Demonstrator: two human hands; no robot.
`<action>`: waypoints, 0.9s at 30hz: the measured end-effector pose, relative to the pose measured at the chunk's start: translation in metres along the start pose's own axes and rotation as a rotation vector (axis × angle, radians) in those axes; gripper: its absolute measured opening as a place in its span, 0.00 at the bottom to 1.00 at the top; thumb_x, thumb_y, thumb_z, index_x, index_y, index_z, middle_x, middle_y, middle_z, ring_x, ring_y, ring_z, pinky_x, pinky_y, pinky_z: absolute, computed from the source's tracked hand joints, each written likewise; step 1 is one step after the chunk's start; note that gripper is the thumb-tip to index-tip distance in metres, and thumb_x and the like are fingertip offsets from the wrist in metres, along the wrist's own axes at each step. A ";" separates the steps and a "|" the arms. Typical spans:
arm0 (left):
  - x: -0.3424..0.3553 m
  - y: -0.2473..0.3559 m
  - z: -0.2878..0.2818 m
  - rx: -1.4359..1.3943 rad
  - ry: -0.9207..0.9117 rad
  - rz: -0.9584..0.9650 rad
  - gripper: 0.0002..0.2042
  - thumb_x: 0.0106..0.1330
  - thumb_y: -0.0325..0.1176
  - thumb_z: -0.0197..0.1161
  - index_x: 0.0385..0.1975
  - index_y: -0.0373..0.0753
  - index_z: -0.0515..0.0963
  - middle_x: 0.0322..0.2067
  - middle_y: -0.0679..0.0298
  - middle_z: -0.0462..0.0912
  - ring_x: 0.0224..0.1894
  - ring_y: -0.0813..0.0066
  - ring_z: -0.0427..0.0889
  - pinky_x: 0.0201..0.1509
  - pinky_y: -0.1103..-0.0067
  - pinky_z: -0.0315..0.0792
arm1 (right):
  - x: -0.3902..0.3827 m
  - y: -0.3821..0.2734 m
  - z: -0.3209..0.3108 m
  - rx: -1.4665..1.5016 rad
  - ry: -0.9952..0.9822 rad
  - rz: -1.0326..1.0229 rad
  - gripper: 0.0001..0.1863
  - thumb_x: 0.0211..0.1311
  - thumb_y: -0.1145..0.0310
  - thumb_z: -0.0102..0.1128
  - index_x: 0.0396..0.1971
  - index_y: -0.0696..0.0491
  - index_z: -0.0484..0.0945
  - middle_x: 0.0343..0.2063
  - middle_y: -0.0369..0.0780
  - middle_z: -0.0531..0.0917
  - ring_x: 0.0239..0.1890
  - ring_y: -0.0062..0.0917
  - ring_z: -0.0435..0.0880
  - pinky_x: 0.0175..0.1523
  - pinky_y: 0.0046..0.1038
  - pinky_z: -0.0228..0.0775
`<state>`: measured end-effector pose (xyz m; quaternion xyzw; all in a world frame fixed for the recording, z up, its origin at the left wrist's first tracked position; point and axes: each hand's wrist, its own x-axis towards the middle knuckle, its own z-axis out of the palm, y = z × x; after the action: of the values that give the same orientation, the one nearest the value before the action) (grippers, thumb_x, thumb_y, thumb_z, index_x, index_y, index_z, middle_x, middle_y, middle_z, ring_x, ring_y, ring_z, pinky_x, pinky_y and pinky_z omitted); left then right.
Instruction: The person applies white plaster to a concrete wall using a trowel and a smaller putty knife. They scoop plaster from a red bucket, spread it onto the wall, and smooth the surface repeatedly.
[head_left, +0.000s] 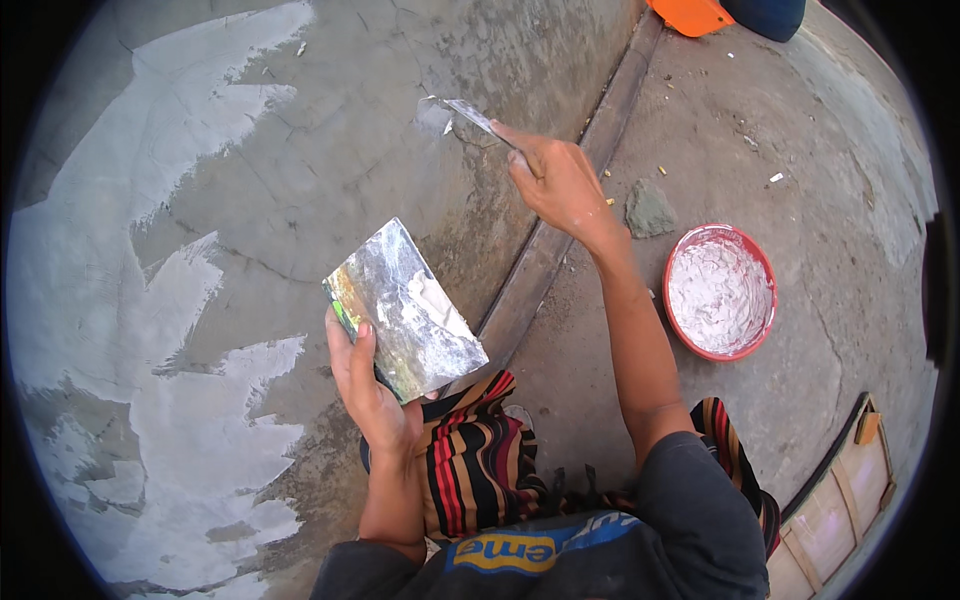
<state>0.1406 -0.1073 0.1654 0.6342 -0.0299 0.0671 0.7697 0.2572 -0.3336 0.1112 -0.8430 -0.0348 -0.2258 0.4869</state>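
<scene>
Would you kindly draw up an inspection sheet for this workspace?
Surface: grey wall, cracked, with broad pale patches mostly on the left.
Job's things: board carrying white paste; scraper, its blade by a small patch on the wall, contact unclear; red bowl of similar paste on the floor.
Clutter: stone near the bowl; small scattered bits, one white.
Grippers: bare hands; left holds the board, right grips the scraper.
Cables: nothing seen.
Surroundings: strip along the wall's foot; framed panel lower right; orange object at the top, kind unclear.
</scene>
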 end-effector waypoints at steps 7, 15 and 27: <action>0.000 -0.003 -0.003 0.021 0.001 0.001 0.25 0.71 0.35 0.51 0.65 0.31 0.58 0.47 0.56 0.76 0.37 0.75 0.83 0.23 0.81 0.77 | 0.017 0.020 0.033 -0.063 0.117 -0.312 0.26 0.61 0.73 0.57 0.61 0.44 0.75 0.27 0.46 0.77 0.26 0.38 0.77 0.35 0.38 0.70; 0.004 -0.006 -0.004 0.033 0.023 -0.003 0.26 0.70 0.34 0.51 0.65 0.31 0.58 0.51 0.56 0.75 0.47 0.74 0.80 0.47 0.79 0.76 | -0.020 0.072 0.054 -0.150 -0.037 -0.164 0.28 0.59 0.75 0.58 0.62 0.43 0.75 0.27 0.46 0.77 0.25 0.38 0.77 0.35 0.38 0.71; 0.001 -0.010 0.003 0.015 0.080 -0.002 0.27 0.71 0.33 0.50 0.67 0.30 0.56 0.50 0.56 0.76 0.44 0.73 0.82 0.41 0.80 0.78 | -0.028 0.000 0.136 0.318 0.197 0.058 0.26 0.66 0.75 0.55 0.64 0.59 0.68 0.34 0.59 0.80 0.30 0.44 0.79 0.41 0.35 0.71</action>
<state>0.1427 -0.1122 0.1564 0.6366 0.0020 0.0919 0.7657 0.2793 -0.2154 0.0424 -0.7299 0.0020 -0.2849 0.6213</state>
